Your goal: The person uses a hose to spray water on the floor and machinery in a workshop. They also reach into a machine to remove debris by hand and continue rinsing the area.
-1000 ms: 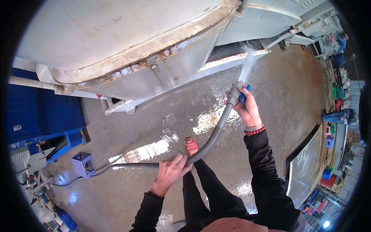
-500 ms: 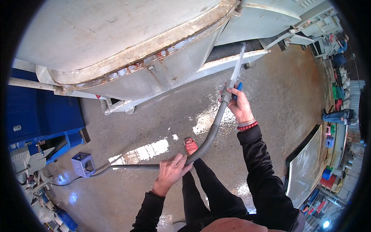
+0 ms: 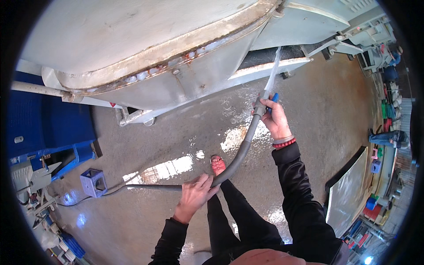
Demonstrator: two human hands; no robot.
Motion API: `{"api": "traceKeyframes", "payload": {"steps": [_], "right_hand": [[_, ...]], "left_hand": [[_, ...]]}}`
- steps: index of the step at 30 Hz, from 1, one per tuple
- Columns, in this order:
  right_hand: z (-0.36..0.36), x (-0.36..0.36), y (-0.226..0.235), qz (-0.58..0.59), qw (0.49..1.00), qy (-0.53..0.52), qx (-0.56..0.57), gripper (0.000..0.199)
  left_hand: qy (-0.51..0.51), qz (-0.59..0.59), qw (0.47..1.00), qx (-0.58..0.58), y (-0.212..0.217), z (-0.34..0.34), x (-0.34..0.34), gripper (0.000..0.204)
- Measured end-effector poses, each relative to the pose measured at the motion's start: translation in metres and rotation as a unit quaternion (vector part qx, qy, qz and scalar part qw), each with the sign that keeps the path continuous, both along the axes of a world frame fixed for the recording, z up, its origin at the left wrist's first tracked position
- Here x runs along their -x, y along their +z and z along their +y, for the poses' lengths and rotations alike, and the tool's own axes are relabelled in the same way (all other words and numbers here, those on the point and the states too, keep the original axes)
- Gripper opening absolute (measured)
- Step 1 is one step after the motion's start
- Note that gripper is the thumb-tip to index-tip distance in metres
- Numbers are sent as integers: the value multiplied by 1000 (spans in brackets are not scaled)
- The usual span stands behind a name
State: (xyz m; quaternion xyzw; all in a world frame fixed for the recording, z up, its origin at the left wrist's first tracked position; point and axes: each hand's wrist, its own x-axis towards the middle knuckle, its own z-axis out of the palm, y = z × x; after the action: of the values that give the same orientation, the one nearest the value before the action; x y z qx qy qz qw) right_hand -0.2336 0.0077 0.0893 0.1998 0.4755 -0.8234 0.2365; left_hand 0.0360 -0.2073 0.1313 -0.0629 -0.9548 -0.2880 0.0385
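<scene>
Head view showed the right hand clamped on the grey hose nozzle at centre right, the left hand gripping it lower centre, so spraying the metal tank well probably needed a steady two-handed aim.

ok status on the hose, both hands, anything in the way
Left hand grips mid hose. Right hand grips the nozzle end, water jet hitting the big steel machine. Wet floor underfoot; nothing blocks the spray.
</scene>
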Motion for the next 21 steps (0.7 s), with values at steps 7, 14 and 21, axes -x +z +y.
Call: {"api": "traceKeyframes", "payload": {"steps": [7,14,21], "right_hand": [[-5,-5,-12,-12,1000,28,-5,33],[-33,-20,-25,-41,996,81,8,34],[-25,-39,-45,-43,996,72,-1,33]], "left_hand": [[-9,-78,997,5,0,4,-7,32],[-18,-85,996,-27,-13,5,-32,31],[-14,-95,994,-46,-18,10,-40,27]]}}
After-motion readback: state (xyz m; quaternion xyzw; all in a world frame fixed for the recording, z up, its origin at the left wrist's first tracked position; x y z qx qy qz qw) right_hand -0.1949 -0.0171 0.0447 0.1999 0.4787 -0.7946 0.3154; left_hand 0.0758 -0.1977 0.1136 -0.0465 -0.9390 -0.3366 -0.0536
